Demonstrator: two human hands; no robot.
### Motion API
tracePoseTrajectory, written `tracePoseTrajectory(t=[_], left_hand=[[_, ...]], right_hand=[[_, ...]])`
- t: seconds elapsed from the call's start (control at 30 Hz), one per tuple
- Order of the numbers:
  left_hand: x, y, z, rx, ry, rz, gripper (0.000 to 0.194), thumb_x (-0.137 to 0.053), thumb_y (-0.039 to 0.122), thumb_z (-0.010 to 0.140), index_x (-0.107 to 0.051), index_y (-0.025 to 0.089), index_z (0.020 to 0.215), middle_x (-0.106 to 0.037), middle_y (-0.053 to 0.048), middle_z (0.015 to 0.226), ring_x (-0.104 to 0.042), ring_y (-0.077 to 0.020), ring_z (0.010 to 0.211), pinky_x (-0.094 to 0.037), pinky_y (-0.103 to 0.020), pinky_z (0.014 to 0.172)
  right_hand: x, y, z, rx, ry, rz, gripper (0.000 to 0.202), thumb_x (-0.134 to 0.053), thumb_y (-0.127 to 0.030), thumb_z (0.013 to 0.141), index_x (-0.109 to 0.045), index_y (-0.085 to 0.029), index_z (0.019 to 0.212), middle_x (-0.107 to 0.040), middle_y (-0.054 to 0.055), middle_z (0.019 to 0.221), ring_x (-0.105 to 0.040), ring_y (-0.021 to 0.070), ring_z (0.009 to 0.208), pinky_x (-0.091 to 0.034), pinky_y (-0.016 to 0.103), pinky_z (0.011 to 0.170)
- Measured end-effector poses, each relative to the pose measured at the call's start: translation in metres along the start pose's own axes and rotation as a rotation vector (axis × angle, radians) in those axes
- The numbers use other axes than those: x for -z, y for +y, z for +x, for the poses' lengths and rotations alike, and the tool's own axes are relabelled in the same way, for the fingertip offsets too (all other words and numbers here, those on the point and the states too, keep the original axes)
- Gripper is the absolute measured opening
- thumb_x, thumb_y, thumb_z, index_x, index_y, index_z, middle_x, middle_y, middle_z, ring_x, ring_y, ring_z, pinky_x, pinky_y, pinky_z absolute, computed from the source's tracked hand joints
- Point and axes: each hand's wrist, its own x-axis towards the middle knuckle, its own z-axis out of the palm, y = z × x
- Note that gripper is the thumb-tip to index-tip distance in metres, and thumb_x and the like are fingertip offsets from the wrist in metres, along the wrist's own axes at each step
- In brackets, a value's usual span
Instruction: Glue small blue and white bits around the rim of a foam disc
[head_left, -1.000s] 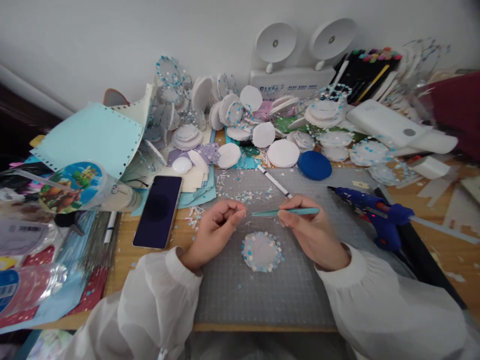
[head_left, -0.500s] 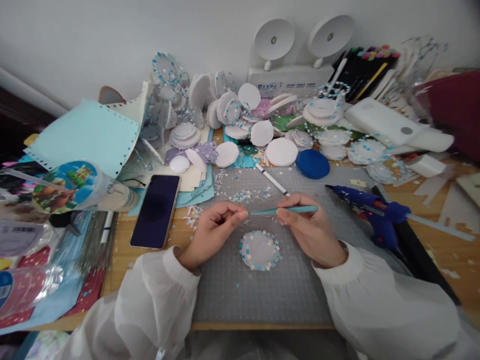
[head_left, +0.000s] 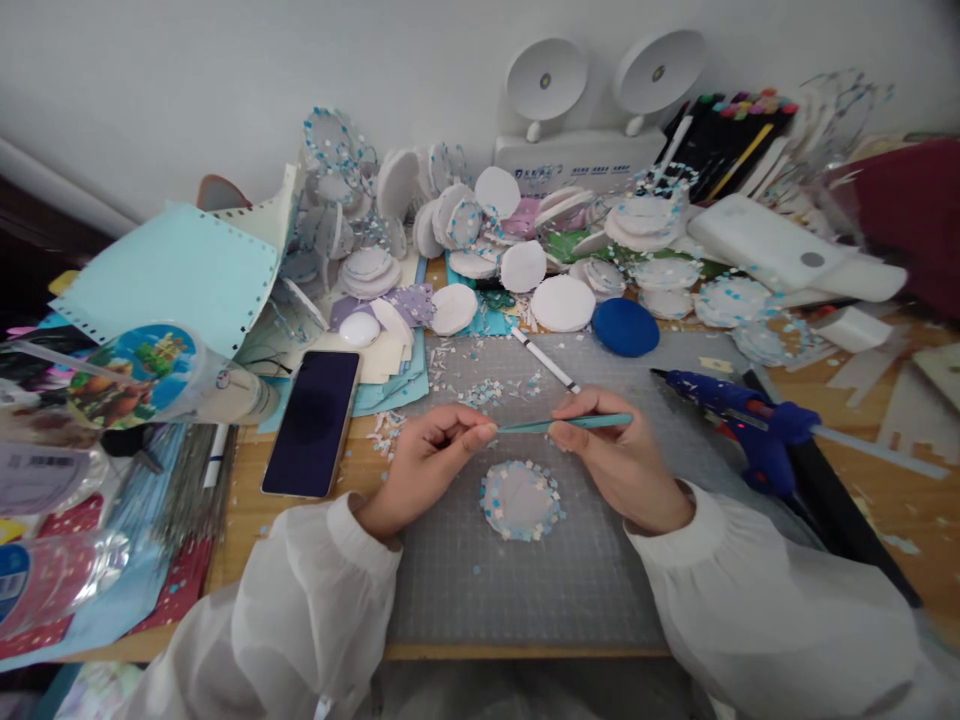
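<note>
My right hand (head_left: 611, 450) pinches a pair of slim teal tweezers (head_left: 600, 421), their narrow tip pointing left. Thumb and fingers of my left hand (head_left: 439, 450) are pressed together right at that tip; whatever they hold is too small to make out. Below and between both hands, a round white disc (head_left: 519, 500) edged with tiny blue, white and pale pink pieces lies flat on the grey cutting mat (head_left: 525, 600). Beyond my hands, small paper bits (head_left: 487, 390) are scattered near a white pen (head_left: 546, 361).
A phone (head_left: 311, 425) lies left of the mat, near a lidded cup (head_left: 142, 375). On the right rests a blue glue gun (head_left: 739, 415) with its stick protruding. Many white discs (head_left: 562, 303) and a blue round lid (head_left: 625, 327) fill the back.
The tweezers and my right fingers have shifted very slightly left. My left hand keeps its pinch, and the decorated disc stays in place.
</note>
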Motion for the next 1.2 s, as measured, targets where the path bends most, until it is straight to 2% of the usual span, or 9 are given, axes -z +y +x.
tracePoseTrajectory(t=[0.13,0.37,0.57,0.67,0.77,0.83,0.93,1.07,1.2], left_hand=[[0.001,-0.001,-0.001,-0.009,-0.019,-0.003,0.029,-0.064,0.043,0.081,-0.067,0.014,0.079,-0.042,0.005,0.052,-0.031,-0.0055,0.048,-0.024,-0.018,0.043],[0.002,-0.001,-0.001,-0.032,-0.018,0.033,0.028,-0.061,0.042,0.083,-0.069,0.015,0.082,-0.048,0.004,0.055,-0.034,-0.0064,0.049,-0.028,-0.019,0.046],[0.001,0.003,0.0,-0.029,-0.037,0.047,0.031,-0.057,0.044,0.086,-0.067,0.014,0.082,-0.043,0.005,0.055,-0.032,-0.0063,0.048,-0.025,-0.02,0.045],[0.002,0.004,-0.001,-0.019,-0.057,0.081,0.037,-0.053,0.046,0.088,-0.063,0.014,0.071,-0.041,0.005,0.052,-0.032,-0.0065,0.047,-0.025,-0.021,0.046],[0.003,0.002,-0.002,-0.038,-0.063,0.102,0.055,-0.047,0.052,0.089,-0.048,0.015,0.049,-0.038,0.004,0.046,-0.034,-0.0068,0.046,-0.027,-0.023,0.048],[0.003,0.0,-0.002,-0.049,-0.048,0.096,0.061,-0.043,0.055,0.089,-0.04,0.016,0.043,-0.036,0.003,0.043,-0.035,-0.007,0.045,-0.028,-0.024,0.048],[0.003,0.0,-0.003,-0.064,-0.027,0.11,0.055,-0.046,0.051,0.09,-0.053,0.015,0.049,-0.043,0.003,0.047,-0.037,-0.0073,0.046,-0.029,-0.023,0.049],[0.004,0.006,-0.006,-0.114,0.0,0.103,0.037,-0.057,0.047,0.084,-0.069,0.014,0.072,-0.056,0.0,0.059,-0.042,-0.0087,0.053,-0.031,-0.022,0.05],[0.005,0.012,-0.013,-0.093,-0.105,0.053,0.042,-0.056,0.051,0.083,-0.072,0.014,0.072,-0.049,0.002,0.051,-0.037,-0.0083,0.049,-0.028,-0.024,0.048]], right_hand=[[0.001,0.001,-0.001,-0.033,-0.002,0.009,0.015,-0.078,-0.029,0.072,-0.066,-0.023,0.079,-0.057,-0.004,0.069,-0.048,0.0102,0.062,-0.035,0.026,0.057],[-0.001,-0.001,-0.001,-0.105,0.02,0.049,0.019,-0.08,-0.031,0.069,-0.065,-0.022,0.078,-0.055,-0.004,0.064,-0.046,0.0103,0.061,-0.033,0.026,0.056],[-0.008,-0.012,0.003,-0.141,0.039,0.224,0.019,-0.081,-0.03,0.066,-0.064,-0.021,0.07,-0.053,-0.006,0.056,-0.045,0.0083,0.054,-0.034,0.024,0.055],[-0.009,-0.013,0.004,-0.116,0.049,0.263,0.017,-0.08,-0.027,0.067,-0.064,-0.021,0.071,-0.054,-0.006,0.057,-0.045,0.0077,0.052,-0.036,0.024,0.055],[-0.007,-0.011,0.006,-0.081,0.074,0.233,0.017,-0.08,-0.027,0.066,-0.065,-0.021,0.072,-0.055,-0.005,0.058,-0.047,0.0086,0.053,-0.036,0.024,0.054],[-0.004,-0.009,0.007,-0.046,0.102,0.175,0.018,-0.079,-0.03,0.066,-0.065,-0.02,0.071,-0.056,-0.004,0.058,-0.048,0.0097,0.053,-0.037,0.024,0.052],[0.001,-0.009,0.008,0.093,0.169,-0.003,0.017,-0.077,-0.031,0.068,-0.065,-0.019,0.072,-0.059,-0.002,0.065,-0.051,0.0112,0.057,-0.039,0.025,0.053],[-0.002,-0.021,-0.003,0.443,0.238,-0.312,0.01,-0.074,-0.021,0.072,-0.065,-0.02,0.072,-0.063,0.0,0.072,-0.059,0.0154,0.068,-0.046,0.029,0.062],[-0.019,-0.037,-0.028,0.731,0.302,-0.576,0.014,-0.07,-0.009,0.074,-0.063,-0.02,0.076,-0.066,0.001,0.071,-0.061,0.0162,0.066,-0.047,0.03,0.059]])
